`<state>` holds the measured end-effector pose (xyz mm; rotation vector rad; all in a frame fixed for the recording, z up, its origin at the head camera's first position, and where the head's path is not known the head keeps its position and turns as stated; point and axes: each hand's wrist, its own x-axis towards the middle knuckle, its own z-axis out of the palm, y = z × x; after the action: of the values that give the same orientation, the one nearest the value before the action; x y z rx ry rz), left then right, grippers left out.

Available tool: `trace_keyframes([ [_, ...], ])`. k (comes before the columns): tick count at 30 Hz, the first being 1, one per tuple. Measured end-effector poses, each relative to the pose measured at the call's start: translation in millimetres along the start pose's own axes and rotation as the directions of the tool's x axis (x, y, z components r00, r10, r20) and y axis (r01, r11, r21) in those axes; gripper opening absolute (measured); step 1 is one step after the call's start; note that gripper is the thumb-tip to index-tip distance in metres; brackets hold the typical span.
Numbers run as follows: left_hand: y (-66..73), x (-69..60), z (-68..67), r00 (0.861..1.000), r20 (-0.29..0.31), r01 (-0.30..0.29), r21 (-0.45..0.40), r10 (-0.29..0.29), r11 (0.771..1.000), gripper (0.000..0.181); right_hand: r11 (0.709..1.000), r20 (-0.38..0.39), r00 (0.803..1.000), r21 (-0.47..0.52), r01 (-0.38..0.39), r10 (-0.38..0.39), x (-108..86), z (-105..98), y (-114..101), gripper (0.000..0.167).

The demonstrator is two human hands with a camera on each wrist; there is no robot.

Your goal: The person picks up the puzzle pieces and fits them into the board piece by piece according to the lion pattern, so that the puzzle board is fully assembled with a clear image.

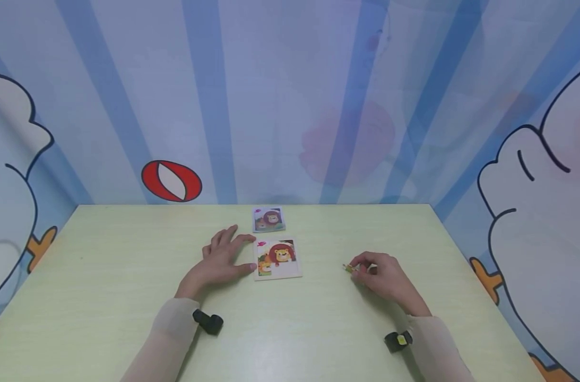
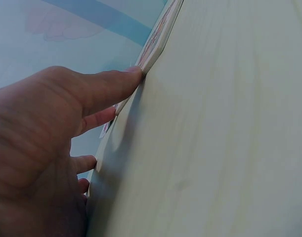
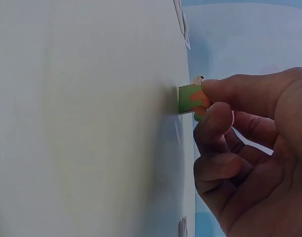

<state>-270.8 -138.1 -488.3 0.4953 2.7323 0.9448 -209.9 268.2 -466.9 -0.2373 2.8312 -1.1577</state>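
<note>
A square puzzle board (image 1: 282, 253) with a lion picture lies on the table; its lower right part is bare white. My left hand (image 1: 221, 263) rests beside it with fingers spread, and the thumb and index finger touch its left edge. In the left wrist view the thumb (image 2: 108, 89) meets the rim of the board (image 2: 155, 47). Off to the right of the board, my right hand (image 1: 382, 276) pinches a small green and orange puzzle piece (image 3: 191, 98) between thumb and fingertips, close to the tabletop. Part of the piece is hidden by the fingers.
Behind the board lies a smaller card (image 1: 269, 219) with a similar lion picture. The pale wooden table (image 1: 299, 334) ends at a striped blue cloth backdrop (image 1: 280, 106). A black camera (image 1: 208, 322) sits on the left wrist, another (image 1: 397, 341) on the right.
</note>
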Motion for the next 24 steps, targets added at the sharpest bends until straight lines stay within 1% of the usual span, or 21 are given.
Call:
trace_keyframes([
  [9,-0.8,-0.3,0.8,1.0,0.007,0.005,0.002,-0.005,1.0,0.069,0.999,-0.044,0.999,-0.039,-0.033,0.031,1.0,1.4,-1.2,0.015],
  [17,-1.2,-0.5,0.4,1.0,0.009,0.009,0.003,-0.009,1.0,0.069,0.999,-0.017,0.999,0.032,-0.036,0.036,2.5,2.6,1.9,0.014],
  [24,-0.6,-0.7,-0.1,1.0,0.006,0.004,0.008,-0.004,1.0,0.068,0.998,0.006,1.0,0.062,-0.024,0.024,3.0,5.5,-1.6,0.013],
])
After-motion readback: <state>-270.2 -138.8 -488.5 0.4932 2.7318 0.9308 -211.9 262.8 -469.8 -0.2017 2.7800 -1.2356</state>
